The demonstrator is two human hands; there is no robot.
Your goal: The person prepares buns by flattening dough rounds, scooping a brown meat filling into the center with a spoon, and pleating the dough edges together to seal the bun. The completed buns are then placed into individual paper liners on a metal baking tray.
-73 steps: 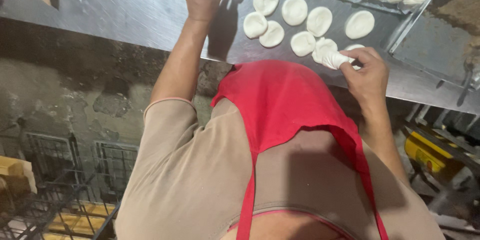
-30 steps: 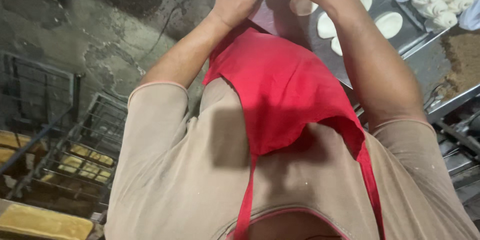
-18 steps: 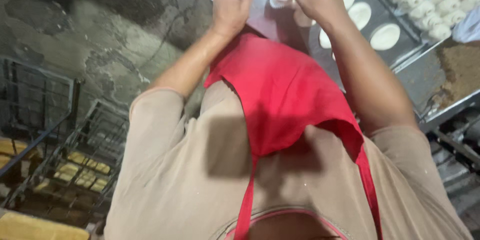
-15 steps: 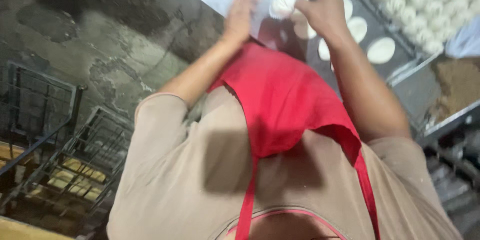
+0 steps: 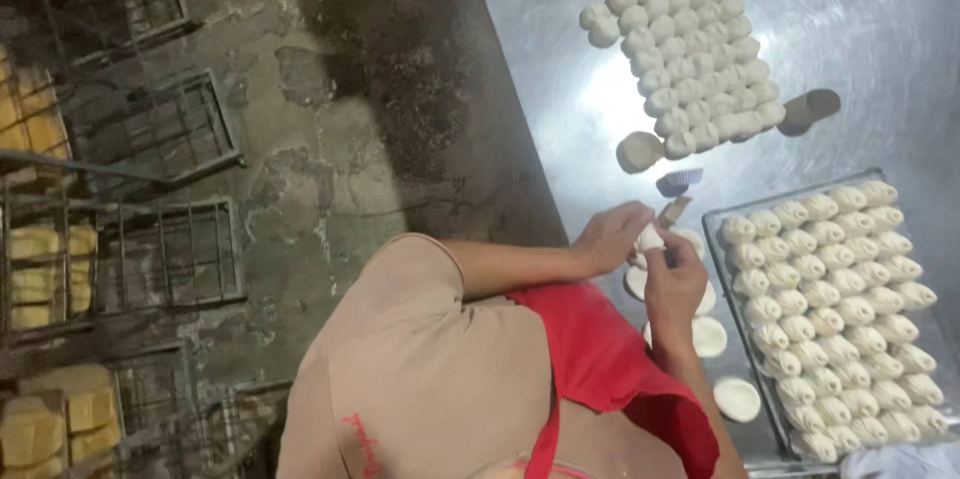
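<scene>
Both hands, left hand (image 5: 608,239) and right hand (image 5: 675,274), pinch the dough piece (image 5: 651,237) between them.

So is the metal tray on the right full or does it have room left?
Nearly full. The rectangular metal tray holds packed rows of white shaped dough pieces from rim to rim; its lower end is cut off by the frame.

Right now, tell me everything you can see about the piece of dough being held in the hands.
The piece of dough is small, pale cream and soft-looking, with a rounded lump shape; its surface detail is too small to make out. It is held above the steel table, pinched between the left hand and the right hand, whose fingers cover most of it. Only its top shows. It sits beside the tray of shaped pieces, above a few flat dough discs lying on the table.
</scene>
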